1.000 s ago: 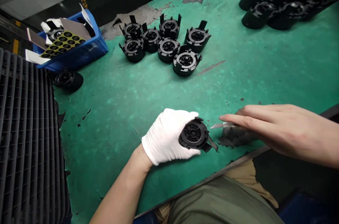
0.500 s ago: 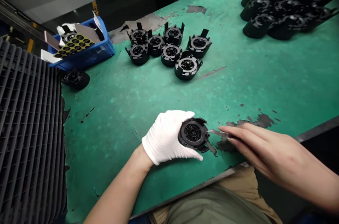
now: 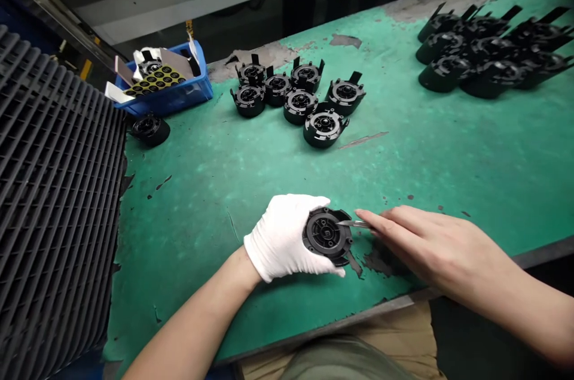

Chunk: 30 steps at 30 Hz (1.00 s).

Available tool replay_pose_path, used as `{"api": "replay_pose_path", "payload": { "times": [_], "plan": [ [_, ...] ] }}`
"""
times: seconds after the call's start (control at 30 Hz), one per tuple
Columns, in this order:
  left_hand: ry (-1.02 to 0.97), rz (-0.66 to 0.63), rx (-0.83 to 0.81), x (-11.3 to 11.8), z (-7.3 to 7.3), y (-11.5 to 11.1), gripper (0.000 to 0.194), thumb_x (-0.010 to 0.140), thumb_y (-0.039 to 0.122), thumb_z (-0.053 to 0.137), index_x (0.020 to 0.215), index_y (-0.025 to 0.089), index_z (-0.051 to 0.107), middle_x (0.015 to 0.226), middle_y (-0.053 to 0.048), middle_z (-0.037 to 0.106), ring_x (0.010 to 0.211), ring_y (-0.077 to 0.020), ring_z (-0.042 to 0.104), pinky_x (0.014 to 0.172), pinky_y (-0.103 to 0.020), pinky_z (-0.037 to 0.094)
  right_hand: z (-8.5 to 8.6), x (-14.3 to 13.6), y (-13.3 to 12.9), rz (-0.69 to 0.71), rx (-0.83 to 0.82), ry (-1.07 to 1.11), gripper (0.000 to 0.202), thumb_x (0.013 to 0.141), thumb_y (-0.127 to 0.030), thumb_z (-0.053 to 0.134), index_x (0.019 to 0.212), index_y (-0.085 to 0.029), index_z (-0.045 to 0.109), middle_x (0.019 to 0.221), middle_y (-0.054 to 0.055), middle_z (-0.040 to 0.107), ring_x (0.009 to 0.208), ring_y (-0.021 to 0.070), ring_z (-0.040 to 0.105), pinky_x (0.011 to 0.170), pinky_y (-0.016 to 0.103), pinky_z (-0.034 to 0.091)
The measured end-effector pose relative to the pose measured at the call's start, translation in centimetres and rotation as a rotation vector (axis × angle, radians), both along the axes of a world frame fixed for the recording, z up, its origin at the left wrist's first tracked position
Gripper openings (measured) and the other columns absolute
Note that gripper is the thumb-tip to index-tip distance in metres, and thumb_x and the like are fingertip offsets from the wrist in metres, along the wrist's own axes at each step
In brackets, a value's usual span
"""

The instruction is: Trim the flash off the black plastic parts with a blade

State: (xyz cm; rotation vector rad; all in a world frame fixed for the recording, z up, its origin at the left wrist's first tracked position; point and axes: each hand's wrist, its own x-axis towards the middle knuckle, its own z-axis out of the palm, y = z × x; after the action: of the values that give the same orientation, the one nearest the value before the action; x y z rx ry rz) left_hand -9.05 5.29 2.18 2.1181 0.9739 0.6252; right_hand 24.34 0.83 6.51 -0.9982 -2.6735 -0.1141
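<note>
My left hand (image 3: 287, 239), in a white glove, wraps around the side of a round black plastic housing (image 3: 327, 235) with tabs on its rim. Its ringed face is turned up towards me. My bare right hand (image 3: 430, 242) pinches a thin, pointed metal tool (image 3: 356, 224), whose tip reaches over the ringed face. Whether that tip touches the plastic I cannot tell. Most of the tool's grip is hidden under my fingers.
Several similar black housings (image 3: 300, 103) stand mid-table, with another cluster (image 3: 491, 72) at the far right. A blue bin (image 3: 170, 90) holding a sticker sheet (image 3: 156, 82) sits at the back left, a single housing (image 3: 150, 130) before it. Stacked grey ribbed trays (image 3: 54, 206) line the left edge.
The tool in my right hand has moved left, from the housing's edge to over its face. My left hand keeps its hold. The whole view has shifted slightly.
</note>
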Motion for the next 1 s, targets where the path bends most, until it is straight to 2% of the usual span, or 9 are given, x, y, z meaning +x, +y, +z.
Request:
{"api": "replay_pose_path", "payload": {
  "times": [0.1, 0.23, 0.43, 0.53, 0.63, 0.73, 0.83, 0.9, 1.0],
  "plan": [
    [0.008, -0.008, 0.000, 0.0, -0.3, -0.2, 0.100, 0.068, 0.101, 0.113, 0.129, 0.026, 0.086, 0.123, -0.012, 0.095, 0.111, -0.0436, 0.097, 0.107, -0.058, 0.080, -0.1, -0.2, 0.1, 0.006, 0.055, -0.034, 0.056, 0.122, -0.006, 0.059, 0.176, -0.019, 0.067, 0.100, 0.002, 0.080, 0.079, 0.0195, 0.074, 0.066, 0.037, 0.049],
    [-0.003, 0.050, 0.120, -0.4, -1.8, -0.7, 0.129, 0.067, 0.105, 0.112, 0.159, 0.021, 0.079, 0.146, -0.021, 0.092, 0.134, -0.0498, 0.094, 0.120, -0.066, 0.078, -1.3, -0.2, -0.8, -0.007, 0.023, 0.010, 0.046, 0.126, -0.012, 0.061, 0.171, -0.018, 0.069, 0.099, 0.000, 0.076, 0.078, 0.0181, 0.074, 0.065, 0.036, 0.050],
    [0.032, 0.146, 0.211, -0.3, -3.6, -2.0, 0.149, 0.057, 0.109, 0.112, 0.170, 0.020, 0.071, 0.149, -0.024, 0.087, 0.139, -0.0527, 0.090, 0.123, -0.072, 0.077, -2.6, 0.5, -1.7, -0.037, -0.041, 0.075, 0.043, 0.127, -0.015, 0.062, 0.169, -0.020, 0.071, 0.105, 0.001, 0.078, 0.080, 0.0174, 0.076, 0.069, 0.033, 0.055],
    [0.033, 0.193, 0.262, 0.3, -4.0, -2.7, 0.147, 0.063, 0.103, 0.113, 0.175, 0.019, 0.067, 0.150, -0.025, 0.086, 0.140, -0.0535, 0.090, 0.122, -0.073, 0.078, -2.5, 0.8, -2.1, -0.053, -0.102, 0.102, 0.055, 0.125, -0.009, 0.057, 0.177, -0.023, 0.069, 0.108, 0.002, 0.080, 0.080, 0.0170, 0.078, 0.069, 0.031, 0.056],
    [-0.013, 0.175, 0.313, 0.5, -3.9, -2.9, 0.133, 0.074, 0.085, 0.112, 0.178, 0.019, 0.063, 0.155, -0.025, 0.087, 0.143, -0.0527, 0.091, 0.122, -0.070, 0.079, -2.1, 0.8, -2.4, -0.079, -0.155, 0.132, 0.063, 0.123, -0.009, 0.055, 0.181, -0.029, 0.068, 0.106, 0.002, 0.082, 0.076, 0.0175, 0.078, 0.065, 0.030, 0.057],
    [-0.062, 0.131, 0.318, 0.3, -3.5, -2.7, 0.123, 0.083, 0.071, 0.105, 0.181, 0.015, 0.059, 0.161, -0.028, 0.086, 0.149, -0.0532, 0.090, 0.128, -0.071, 0.077, -1.6, 0.3, -2.3, -0.114, -0.167, 0.196, 0.047, 0.126, -0.019, 0.063, 0.171, -0.029, 0.072, 0.107, 0.003, 0.086, 0.079, 0.0220, 0.084, 0.066, 0.034, 0.063],
    [-0.029, 0.114, 0.218, 0.2, -2.9, -2.4, 0.120, 0.083, 0.066, 0.103, 0.182, 0.015, 0.059, 0.167, -0.029, 0.085, 0.157, -0.0544, 0.087, 0.135, -0.073, 0.073, -1.5, -0.4, -1.9, -0.111, -0.192, 0.254, 0.024, 0.129, -0.027, 0.067, 0.152, -0.028, 0.073, 0.111, 0.004, 0.091, 0.087, 0.0240, 0.091, 0.075, 0.034, 0.071],
    [0.005, 0.104, 0.143, 0.2, -2.6, -2.3, 0.124, 0.079, 0.067, 0.108, 0.182, 0.017, 0.061, 0.169, -0.028, 0.085, 0.158, -0.0544, 0.087, 0.138, -0.073, 0.072, -1.6, -0.6, -1.6, -0.092, -0.210, 0.266, 0.016, 0.131, -0.029, 0.066, 0.145, -0.027, 0.072, 0.113, 0.004, 0.092, 0.088, 0.0231, 0.092, 0.077, 0.033, 0.072],
    [0.022, 0.094, 0.084, 0.4, -2.2, -2.0, 0.130, 0.073, 0.074, 0.116, 0.178, 0.017, 0.065, 0.167, -0.027, 0.087, 0.156, -0.0541, 0.088, 0.137, -0.071, 0.072, -1.7, -0.7, -1.2, -0.068, -0.234, 0.276, 0.018, 0.130, -0.028, 0.067, 0.146, -0.026, 0.074, 0.118, 0.005, 0.092, 0.091, 0.0219, 0.092, 0.079, 0.031, 0.070]
  ]
}}
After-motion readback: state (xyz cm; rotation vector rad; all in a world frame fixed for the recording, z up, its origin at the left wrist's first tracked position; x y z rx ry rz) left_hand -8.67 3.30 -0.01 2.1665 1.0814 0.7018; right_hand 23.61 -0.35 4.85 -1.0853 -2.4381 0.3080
